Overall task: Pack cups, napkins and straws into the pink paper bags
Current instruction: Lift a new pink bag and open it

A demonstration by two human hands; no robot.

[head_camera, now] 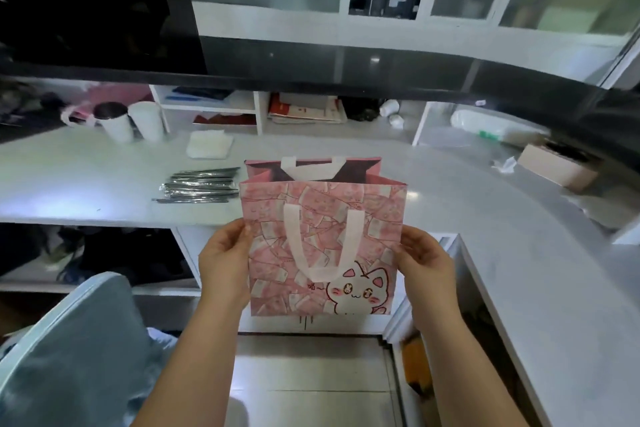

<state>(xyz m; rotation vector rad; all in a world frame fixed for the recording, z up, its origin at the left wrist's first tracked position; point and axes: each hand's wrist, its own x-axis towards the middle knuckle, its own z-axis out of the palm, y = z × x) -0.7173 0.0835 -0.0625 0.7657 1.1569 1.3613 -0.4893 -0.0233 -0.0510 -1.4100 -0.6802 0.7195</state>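
By a grey counter [104, 177], left hand [225, 253] and right hand [424, 260] pinch the upright pink bag [322, 236].

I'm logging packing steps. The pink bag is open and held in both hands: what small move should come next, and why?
Probably stand the pink bag on the counter to free a hand. The left hand and right hand both grip its sides, its mouth is open, and the cups, napkins and straws sit untouched farther left.
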